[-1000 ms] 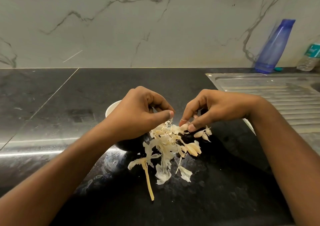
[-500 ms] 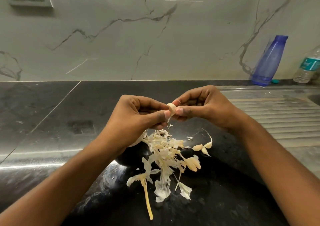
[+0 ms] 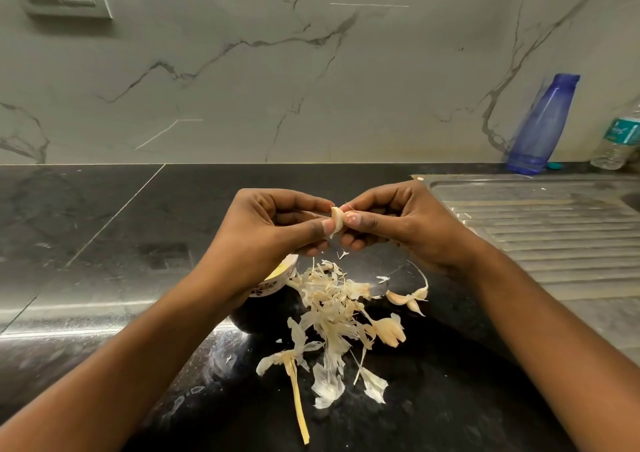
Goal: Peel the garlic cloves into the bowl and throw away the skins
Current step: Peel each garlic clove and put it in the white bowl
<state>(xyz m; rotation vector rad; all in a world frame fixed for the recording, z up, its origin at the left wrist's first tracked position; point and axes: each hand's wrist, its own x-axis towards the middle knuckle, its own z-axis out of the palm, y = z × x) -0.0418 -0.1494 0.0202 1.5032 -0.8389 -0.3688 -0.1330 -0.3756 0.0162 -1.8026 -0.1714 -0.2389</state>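
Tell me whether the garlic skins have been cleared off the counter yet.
No, a loose pile of garlic skins lies spread on the black counter just right of the bowl.

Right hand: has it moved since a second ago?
Yes. The right hand has risen up and away from the skin pile, and now pinches a garlic clove together with the left hand.

black counter, garlic skins, bowl, blue bottle
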